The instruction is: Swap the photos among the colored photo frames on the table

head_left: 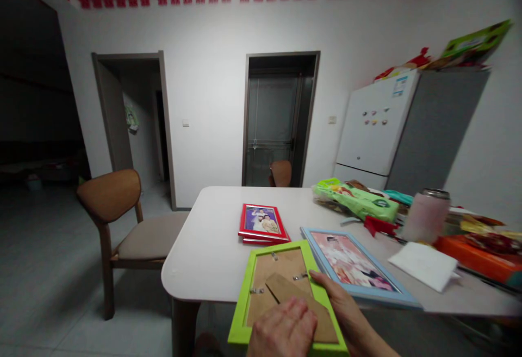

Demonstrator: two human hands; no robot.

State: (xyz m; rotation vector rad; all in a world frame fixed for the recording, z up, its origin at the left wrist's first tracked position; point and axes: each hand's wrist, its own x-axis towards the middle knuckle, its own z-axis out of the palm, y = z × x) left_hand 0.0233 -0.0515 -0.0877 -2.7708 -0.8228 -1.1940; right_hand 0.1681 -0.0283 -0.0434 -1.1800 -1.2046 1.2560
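A lime-green picture frame (pixel 240 313) is held back side up, in front of the near edge of the table. Its brown backboard (pixel 281 265) has small metal clips, and a cardboard stand leg (pixel 281 286) lies slanted across it. My right hand (pixel 340 300) grips the frame's right edge, thumb over the rim. My left hand (pixel 284 327) lies on the lower part of the back with its fingers together, closed over the stand leg; its fingertips are partly hidden. Beyond sit red picture frames (pixel 264 223), stacked, and a light-blue picture frame (pixel 354 262) with a photo showing.
On the white table (pixel 204 237), the right side carries a green packet (pixel 354 199), a pink bottle (pixel 426 215), white tissue (pixel 426 264) and an orange box (pixel 477 256). A wooden chair (pixel 110 199) stands at the left. A fridge (pixel 375 129) is at the back right.
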